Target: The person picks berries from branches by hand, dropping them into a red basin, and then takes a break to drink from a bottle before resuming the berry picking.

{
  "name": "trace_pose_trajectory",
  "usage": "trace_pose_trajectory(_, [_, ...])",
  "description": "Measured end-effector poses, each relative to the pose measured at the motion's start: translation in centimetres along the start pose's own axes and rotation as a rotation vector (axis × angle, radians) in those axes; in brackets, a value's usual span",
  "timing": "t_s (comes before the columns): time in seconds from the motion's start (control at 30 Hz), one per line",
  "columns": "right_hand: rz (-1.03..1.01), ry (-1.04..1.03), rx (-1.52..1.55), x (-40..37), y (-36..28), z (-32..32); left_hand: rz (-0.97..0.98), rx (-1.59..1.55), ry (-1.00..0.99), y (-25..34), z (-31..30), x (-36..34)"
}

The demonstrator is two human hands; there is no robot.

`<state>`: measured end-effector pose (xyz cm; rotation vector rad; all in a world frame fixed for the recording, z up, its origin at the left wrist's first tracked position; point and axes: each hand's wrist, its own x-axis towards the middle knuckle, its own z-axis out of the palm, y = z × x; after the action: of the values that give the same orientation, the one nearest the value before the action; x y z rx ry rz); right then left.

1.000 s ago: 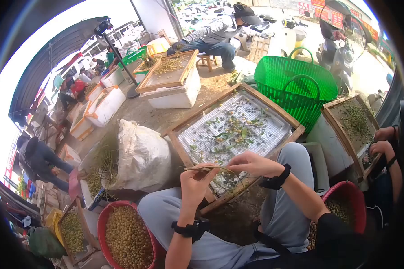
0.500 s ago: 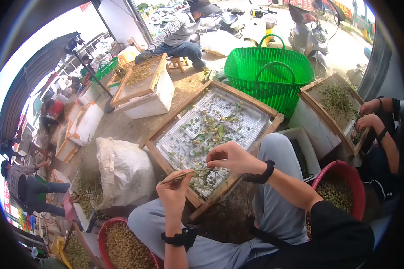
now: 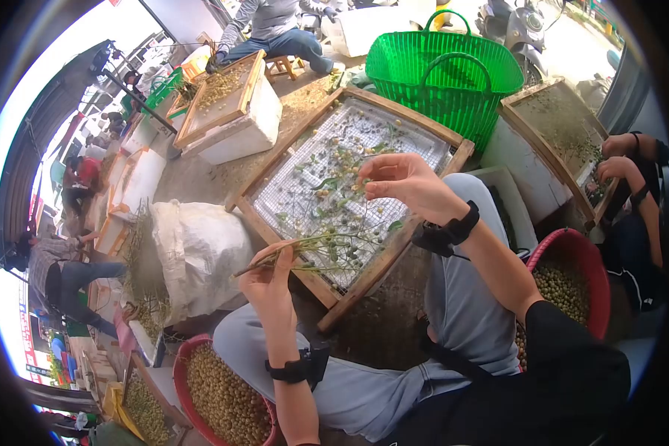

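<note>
My left hand point(image 3: 271, 286) is closed on the stem end of a fruit branch point(image 3: 334, 239), whose thin twigs carry small round green fruits. The twigs spread rightward over a wood-framed mesh screen point(image 3: 374, 269). Above the screen is my right hand point(image 3: 416, 189), its fingers curled together in a pinch; whatever lies between the fingertips is too small to make out. Loose yellowish fruits, leaves and bits of twig point(image 3: 342, 175) are scattered over the white mesh.
Fruit-filled red baskets point(image 3: 598, 279) stand beside both my legs. A white sack point(image 3: 204, 253) with twigs sits left; a green basket point(image 3: 431, 93) stands behind the screen. At right, another person's hands point(image 3: 618, 157) work over a second framed screen point(image 3: 539, 167). Another person sits beyond a foam box point(image 3: 254, 130).
My right hand has moved up and away from my left hand. The branch now shows more fully, fanned out over the screen. My left hand has shifted slightly left and up.
</note>
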<state>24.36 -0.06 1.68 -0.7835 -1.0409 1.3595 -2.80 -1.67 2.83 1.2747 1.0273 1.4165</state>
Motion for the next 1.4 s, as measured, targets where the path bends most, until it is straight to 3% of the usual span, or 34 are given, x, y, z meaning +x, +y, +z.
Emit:
trace_pose_trajectory(0.13, [0.082,-0.126,0.274,-1.4,-2.4,0.0,-0.031,-0.089,-0.022,0.1,-0.1,-0.1])
trace_pose_trajectory(0.27, [0.053,-0.062,0.337,-3.9,-3.8,-1.0,0.002,-0.123,-0.080,0.0,-0.1,0.0])
trace_pose_trajectory(0.53, [-0.075,0.207,0.137,-10.8,-7.1,-5.2,-0.037,-0.150,-0.122,-0.4,0.8,-0.3])
trace_pose_trajectory(0.67, [-0.081,0.228,-0.039,-12.3,-8.2,-4.7,-0.046,-0.112,-0.175,-0.3,1.6,-0.7])
trace_pose_trajectory(0.83, [-0.034,0.142,-0.230,-9.3,-6.5,-0.8,-0.099,-0.079,-0.233,-1.1,2.6,-0.9])
trace_pose_trajectory(0.9, [0.001,0.074,-0.282,-7.1,-5.4,1.2,-0.135,0.033,-0.292,-1.1,3.0,-1.1])
trace_pose_trajectory(1.0, [-0.007,-0.092,-0.396,-3.4,-3.0,4.6,-0.225,-0.046,-0.405,-0.4,3.1,-1.2])
trace_pose_trajectory(1.07, [-0.050,-0.101,-0.460,-1.9,-0.5,6.1,-0.159,-0.130,-0.431,-2.1,2.8,-1.0])
trace_pose_trajectory(1.17, [-0.149,-0.069,-0.417,-1.0,3.1,5.7,-0.057,-0.019,-0.373,-2.4,2.2,-1.0])
trace_pose_trajectory(1.23, [-0.137,-0.115,-0.390,-1.4,4.5,5.2,-0.036,0.104,-0.312,-1.9,1.9,-1.4])
trace_pose_trajectory(1.4, [-0.056,-0.089,-0.491,-3.4,3.6,5.4,0.222,0.252,-0.284,-1.7,2.6,-2.3])
